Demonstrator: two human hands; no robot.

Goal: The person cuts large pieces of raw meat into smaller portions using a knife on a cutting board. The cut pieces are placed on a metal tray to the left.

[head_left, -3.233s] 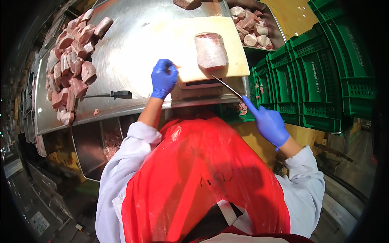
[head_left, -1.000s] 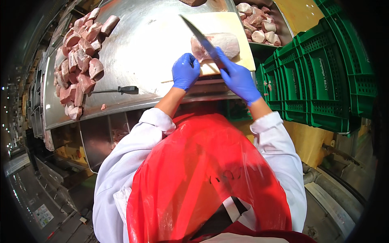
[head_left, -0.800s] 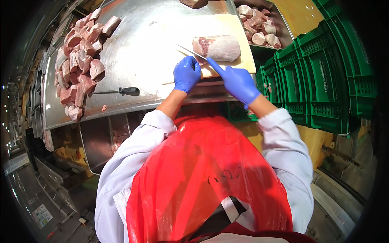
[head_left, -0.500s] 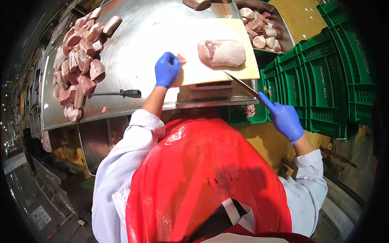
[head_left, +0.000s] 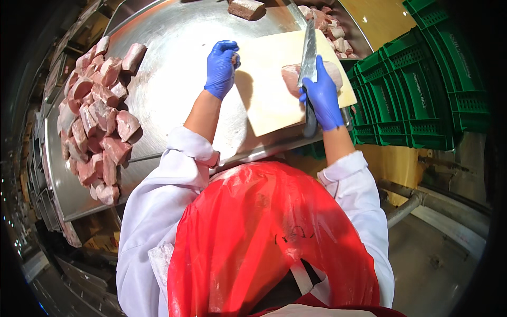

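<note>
My left hand (head_left: pixel 221 70), in a blue glove, is raised over the steel table by the left edge of the cutting board (head_left: pixel 264 108). Its fingers are closed on a small pink meat scrap (head_left: pixel 235 58), mostly hidden by the glove. In my right hand (head_left: pixel 324 101), also gloved in blue, is a knife (head_left: pixel 309 55) with a dark handle, its wide blade pointing away from me. Behind blade and hand a large pale piece of meat (head_left: pixel 290 78) lies on the board's right half, partly covered.
Cut meat pieces (head_left: pixel 103 116) are heaped on the table's left side. A thin metal rod (head_left: pixel 146 157) lies there, partly hidden by my sleeve. One more meat piece (head_left: pixel 246 9) sits at the far edge. Beyond the board stands a tray of meat (head_left: pixel 338 34); green crates (head_left: pixel 412 90) are stacked at right.
My left hand has lifted away and now grips the scrap that lay on the board. My right hand has swung in over the meat, turning the knife's tip away from me. The board sits rotated.
</note>
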